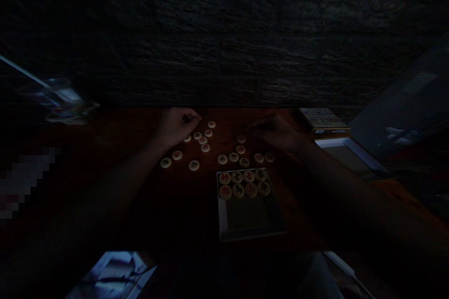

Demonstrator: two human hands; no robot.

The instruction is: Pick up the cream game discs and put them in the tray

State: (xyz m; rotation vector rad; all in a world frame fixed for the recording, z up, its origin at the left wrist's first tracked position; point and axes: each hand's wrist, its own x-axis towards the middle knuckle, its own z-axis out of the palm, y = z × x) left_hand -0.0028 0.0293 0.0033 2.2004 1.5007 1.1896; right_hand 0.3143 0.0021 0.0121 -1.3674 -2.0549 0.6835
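Note:
Round xiangqi pieces with red or black characters lie scattered on the reddish-brown wooden table, such as a red-marked piece (pixel 211 124) at the back. My left hand (pixel 178 126) is at the left of the scatter, its fingers curled and pinched together; whatever they may hold is hidden. Close below its fingers sits a black-marked piece (pixel 198 135). At the right, my right hand (pixel 277 131) has its fingers drawn together above the table, near a dim piece (pixel 241 139); their tips are too dark to read. Nearer me, a shallow open box (pixel 252 231) holds two rows of pieces in its far half.
On the right stand a closed patterned box (pixel 321 117) and, in front of it, an open pale-rimmed tray (pixel 345 144). A plastic-wrapped cup (pixel 66 103) with a straw is at the far left. A dark stone-block wall (pixel 217 56) rises behind the table.

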